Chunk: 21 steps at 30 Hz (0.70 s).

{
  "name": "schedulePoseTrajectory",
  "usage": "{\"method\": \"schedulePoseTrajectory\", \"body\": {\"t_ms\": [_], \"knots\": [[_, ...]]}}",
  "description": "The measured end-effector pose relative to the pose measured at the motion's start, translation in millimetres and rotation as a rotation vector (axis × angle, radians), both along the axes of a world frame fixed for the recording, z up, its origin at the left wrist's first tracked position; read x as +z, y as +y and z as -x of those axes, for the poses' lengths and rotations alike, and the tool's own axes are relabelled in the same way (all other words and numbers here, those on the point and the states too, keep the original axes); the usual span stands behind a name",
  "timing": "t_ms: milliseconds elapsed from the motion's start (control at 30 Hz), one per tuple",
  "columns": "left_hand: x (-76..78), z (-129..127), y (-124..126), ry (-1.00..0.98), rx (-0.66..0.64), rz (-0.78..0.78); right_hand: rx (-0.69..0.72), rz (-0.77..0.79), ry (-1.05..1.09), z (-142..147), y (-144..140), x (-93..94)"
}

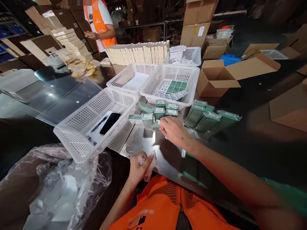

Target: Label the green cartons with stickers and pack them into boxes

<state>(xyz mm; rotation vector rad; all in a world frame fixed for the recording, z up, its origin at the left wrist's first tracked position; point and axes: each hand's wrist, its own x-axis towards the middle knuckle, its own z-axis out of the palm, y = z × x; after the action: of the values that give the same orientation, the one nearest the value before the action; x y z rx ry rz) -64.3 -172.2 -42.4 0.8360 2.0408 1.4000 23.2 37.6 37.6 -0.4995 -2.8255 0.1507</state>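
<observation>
R hand [174, 130] is out over the shiny bench [141, 140], fingertips just touching the nearest of the small green packs [159, 112] clustered in front of the white basket [192, 83]. The packs lie straight ahead of that hand and a bit to its left, away from the body; most sit w/ their long axis across the view, left to right, in two loose rows. R hand is clearly the nearer one; fingers are curled loosely downward, partly open, resting on a pack's edge, not wrapped round anything as far as can be seen. L hand [139, 167] is close to the body, near the bench edge, closed on a crumpled scrap of clear plastic film [150, 166] pinched betw. thumb and fingers. To the R of the reaching hand, well apart from the cluster, lie longer green bundles [211, 118], angled away. Left of the packs a second basket [79, 140] holds a phone [109, 123] and a pen [99, 124]. A clear bag [59, 188] slumps at lower left. Another person in an orange vest [102, 22] stands at the far end, hands together by a row of cream cartons [137, 53].
</observation>
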Motion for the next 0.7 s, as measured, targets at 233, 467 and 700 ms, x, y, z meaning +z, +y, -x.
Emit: {"method": "schedulePoseTrajectory", "body": {"t_ms": [233,467,700], "knots": [[-1.8,-6,18,-0.563,-0.082,-0.146,-0.213,0.6,0.455,-72,-46,-7.5],[10.0,0,42,0.165,-0.168,-0.49,-0.112,0.796,0.358,-101,-79,-37.6],[29.1,-6,36,0.511,-0.32,-0.612,0.046,0.708,0.432,-106,-62,-38.8]]}}
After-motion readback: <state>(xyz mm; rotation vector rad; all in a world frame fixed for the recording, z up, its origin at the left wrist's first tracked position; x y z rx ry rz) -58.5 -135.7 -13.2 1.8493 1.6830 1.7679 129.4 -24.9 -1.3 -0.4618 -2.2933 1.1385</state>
